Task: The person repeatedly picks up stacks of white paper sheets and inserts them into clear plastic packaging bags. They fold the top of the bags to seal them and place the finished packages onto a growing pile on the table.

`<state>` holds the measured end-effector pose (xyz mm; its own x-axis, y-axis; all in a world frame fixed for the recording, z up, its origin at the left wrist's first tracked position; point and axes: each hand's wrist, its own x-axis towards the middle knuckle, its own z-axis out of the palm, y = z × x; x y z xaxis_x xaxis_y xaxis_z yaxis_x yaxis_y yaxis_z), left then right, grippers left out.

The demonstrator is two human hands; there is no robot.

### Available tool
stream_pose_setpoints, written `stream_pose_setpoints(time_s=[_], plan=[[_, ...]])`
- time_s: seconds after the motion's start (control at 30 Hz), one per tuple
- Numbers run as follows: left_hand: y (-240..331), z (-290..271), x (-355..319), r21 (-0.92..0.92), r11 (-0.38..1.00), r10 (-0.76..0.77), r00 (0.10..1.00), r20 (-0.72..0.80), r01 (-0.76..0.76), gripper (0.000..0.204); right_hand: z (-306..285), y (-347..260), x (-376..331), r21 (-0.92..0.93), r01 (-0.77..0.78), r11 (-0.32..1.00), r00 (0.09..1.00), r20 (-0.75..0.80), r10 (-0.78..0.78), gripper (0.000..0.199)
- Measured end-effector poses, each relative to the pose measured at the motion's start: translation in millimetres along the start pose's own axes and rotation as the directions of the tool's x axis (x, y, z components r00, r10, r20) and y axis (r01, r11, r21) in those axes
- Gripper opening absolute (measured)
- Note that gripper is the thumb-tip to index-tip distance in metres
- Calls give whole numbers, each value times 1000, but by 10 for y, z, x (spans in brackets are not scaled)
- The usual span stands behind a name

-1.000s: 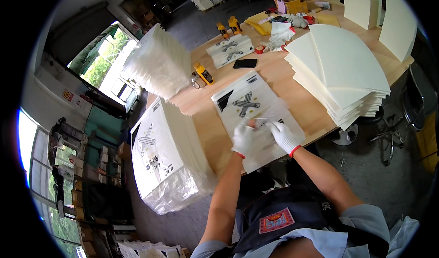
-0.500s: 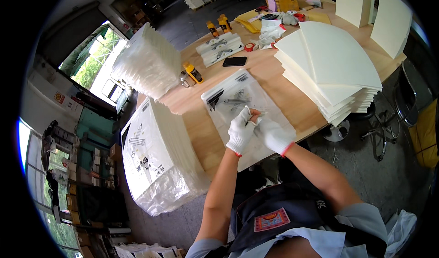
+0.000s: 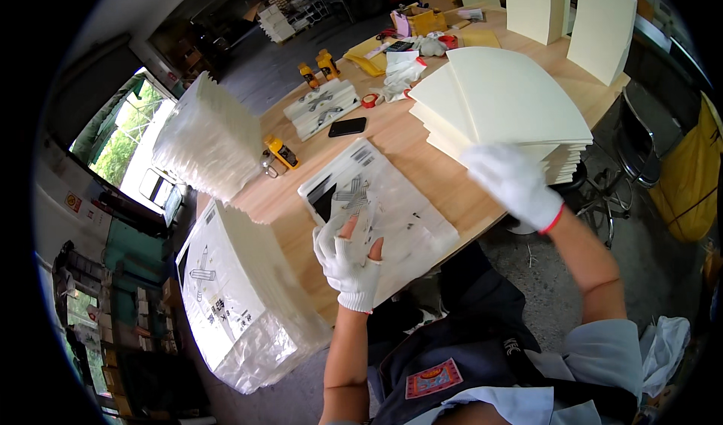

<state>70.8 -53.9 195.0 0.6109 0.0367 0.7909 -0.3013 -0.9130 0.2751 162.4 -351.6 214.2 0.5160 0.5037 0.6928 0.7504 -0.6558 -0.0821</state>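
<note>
My left hand (image 3: 348,265), in a white knit glove with bare thumb and fingertip showing, is over the left part of a flat printed plastic bag (image 3: 403,225). Its fingers are apart; whether they touch the bag I cannot tell. The bag lies on the wooden table in front of me, with a pencil drawing and dark corner print. My right hand (image 3: 516,186), gloved in white with a red cuff, is at the near edge of a stack of cream sheets (image 3: 520,97). Motion smears its fingers, so its grip is hidden.
On the left stand a tall pile of printed bags (image 3: 226,282) and a clear-wrapped pile (image 3: 207,135). Beyond the bag are a phone (image 3: 348,127), a yellow bottle (image 3: 282,152) and a folded printed bag (image 3: 322,107). Upright cream boards (image 3: 602,30) stand far right.
My hands have parted. The right one moved right and away to the cream stack; the left drew back left, with its fingers spread. The whole view has shifted.
</note>
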Motion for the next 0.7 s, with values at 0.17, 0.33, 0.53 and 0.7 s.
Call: stream_pose_setpoints(time_s=[0.17,0.33,0.53,0.7], plan=[[265,74,-92,-313,948,80,995,64,-57,31,-90,625,-58,-425,-105,899,980,111,167,32],[466,274,-282,-511,857,108,948,298,63,25,16,963,-45,-459,140,878,976,212,-45,23],[658,841,-262,-577,82,67,573,817,813,38,-367,575,164,-410,180,894,982,119,-144,8],[824,1051,-84,-341,-403,-34,358,933,850,37,-614,-693,-215,38,84,996,912,399,-92,43]])
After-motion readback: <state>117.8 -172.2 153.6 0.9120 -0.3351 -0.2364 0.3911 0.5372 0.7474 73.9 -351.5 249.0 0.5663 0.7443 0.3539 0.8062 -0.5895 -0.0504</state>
